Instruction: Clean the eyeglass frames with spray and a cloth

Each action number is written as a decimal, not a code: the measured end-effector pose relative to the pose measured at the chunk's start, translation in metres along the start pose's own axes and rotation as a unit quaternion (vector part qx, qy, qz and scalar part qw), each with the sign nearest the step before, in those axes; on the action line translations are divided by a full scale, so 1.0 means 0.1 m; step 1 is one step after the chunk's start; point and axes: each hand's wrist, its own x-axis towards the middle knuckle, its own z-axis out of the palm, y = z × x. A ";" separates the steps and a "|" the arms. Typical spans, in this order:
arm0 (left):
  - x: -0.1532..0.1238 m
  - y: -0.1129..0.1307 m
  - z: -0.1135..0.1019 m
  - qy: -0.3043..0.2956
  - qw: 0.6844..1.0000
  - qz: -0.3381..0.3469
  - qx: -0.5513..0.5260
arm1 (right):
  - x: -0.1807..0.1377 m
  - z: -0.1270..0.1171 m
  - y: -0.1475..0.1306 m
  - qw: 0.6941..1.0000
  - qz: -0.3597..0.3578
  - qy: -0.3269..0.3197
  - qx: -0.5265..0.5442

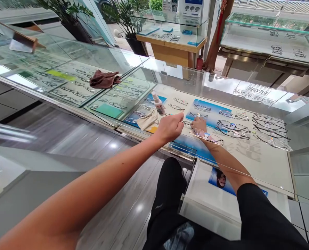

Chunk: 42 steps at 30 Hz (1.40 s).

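My left hand (170,127) is closed in a fist at the near edge of the glass display counter (263,166); what it holds, if anything, is hidden. My right hand (199,123) reaches into the case under the glass top, its fingers curled on a thin-framed pair of glasses (187,123) lying on the display tray. Another rimless pair of glasses (206,136) lies across my right wrist's line, apparently on top of the glass. A small white spray bottle (158,103) and a beige cloth (147,120) sit just left of my left hand.
Rows of glasses (269,130) fill the tray to the right. A brown cloth (104,79) lies on the neighbouring counter at left. Another person's hand (209,64) rests on the far side. More display cases and potted plants (133,21) stand behind. A poster (220,178) lies below.
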 end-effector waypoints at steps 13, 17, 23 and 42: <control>-0.02 -0.01 0.00 0.006 1.000 0.003 -0.012 | 0.37 -0.09 0.37 1.000 0.007 0.010 0.019; -0.02 -0.01 0.00 0.005 1.000 -0.001 -0.016 | 0.40 -0.05 0.36 1.000 0.012 0.004 0.025; 0.02 -0.02 0.03 0.011 1.000 -0.006 -0.002 | 0.30 -0.13 0.29 0.999 0.014 0.019 0.032; 0.14 -0.06 0.07 0.029 0.999 0.031 0.009 | -2.17 -0.86 0.55 0.986 0.109 -0.108 0.062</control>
